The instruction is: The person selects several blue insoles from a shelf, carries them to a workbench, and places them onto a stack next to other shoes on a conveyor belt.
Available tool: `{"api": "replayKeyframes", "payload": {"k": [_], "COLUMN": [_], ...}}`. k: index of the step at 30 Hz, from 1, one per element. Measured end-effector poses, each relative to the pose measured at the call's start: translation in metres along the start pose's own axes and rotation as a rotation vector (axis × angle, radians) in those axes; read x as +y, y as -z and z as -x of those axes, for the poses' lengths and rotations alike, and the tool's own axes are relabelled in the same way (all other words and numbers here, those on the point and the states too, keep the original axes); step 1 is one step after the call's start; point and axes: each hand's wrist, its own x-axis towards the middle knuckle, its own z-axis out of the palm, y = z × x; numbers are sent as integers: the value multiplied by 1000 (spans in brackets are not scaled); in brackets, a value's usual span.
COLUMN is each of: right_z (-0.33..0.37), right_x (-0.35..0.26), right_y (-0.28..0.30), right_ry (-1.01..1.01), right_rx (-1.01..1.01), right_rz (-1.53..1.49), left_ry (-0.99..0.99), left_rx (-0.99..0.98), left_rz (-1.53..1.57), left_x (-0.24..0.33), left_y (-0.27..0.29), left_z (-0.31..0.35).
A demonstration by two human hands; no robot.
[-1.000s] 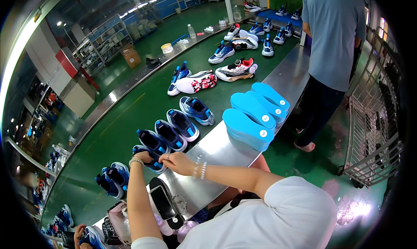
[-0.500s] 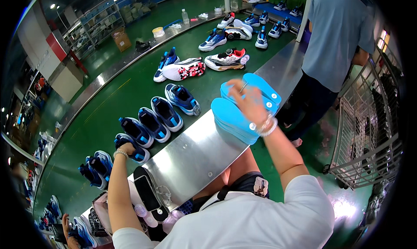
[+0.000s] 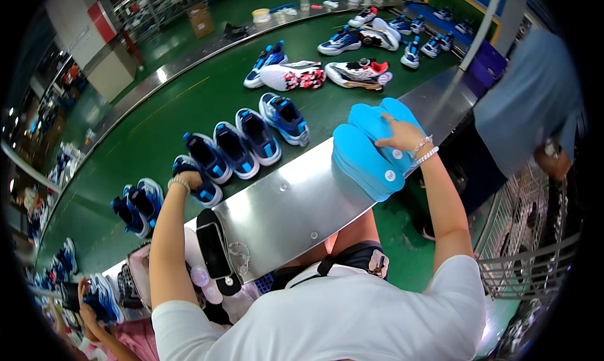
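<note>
My left hand [image 3: 190, 180] rests at the opening of a navy-and-white sneaker [image 3: 207, 194], the nearest of a slanting row on the green surface; its fingers are hidden there. Farther right, my right hand [image 3: 404, 138] touches light-blue insoles [image 3: 367, 118], thumb and fingers apart. Nothing lifted shows in it. A thicker stack of light-blue insoles [image 3: 365, 166] lies just nearer, with a white round label on top. Both sets lie on the metal ledge [image 3: 283, 216]. Several more navy sneakers [image 3: 251, 134] stand right of my left hand.
A black phone [image 3: 215, 253] and a clear chain [image 3: 241, 255] lie on the near ledge. White-and-red sneakers [image 3: 357, 74] sit beyond the insoles. At right stand a person in a blue-grey top [image 3: 531, 103] and a wire cart [image 3: 522, 260]. Another person's arm [image 3: 94, 323] shows at lower left.
My right hand has come down onto the insoles, its fingers spread there. My left hand stays at the same sneaker. The view has shifted, and the standing person appears farther right.
</note>
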Motion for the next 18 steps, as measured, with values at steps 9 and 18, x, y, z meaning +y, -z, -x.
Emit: {"api": "replayKeyframes", "payload": {"k": [9, 18], "right_z": [2, 9], "right_x": [16, -5], "right_y": [-5, 26], "right_ry": [77, -31], "right_rx": [63, 346], "right_rz": [-45, 35], "left_ry": [-178, -194], "left_rx": [517, 361], "left_rz": [373, 1067], "left_x": [117, 121], "left_y": [108, 76], "left_z": [131, 131]}}
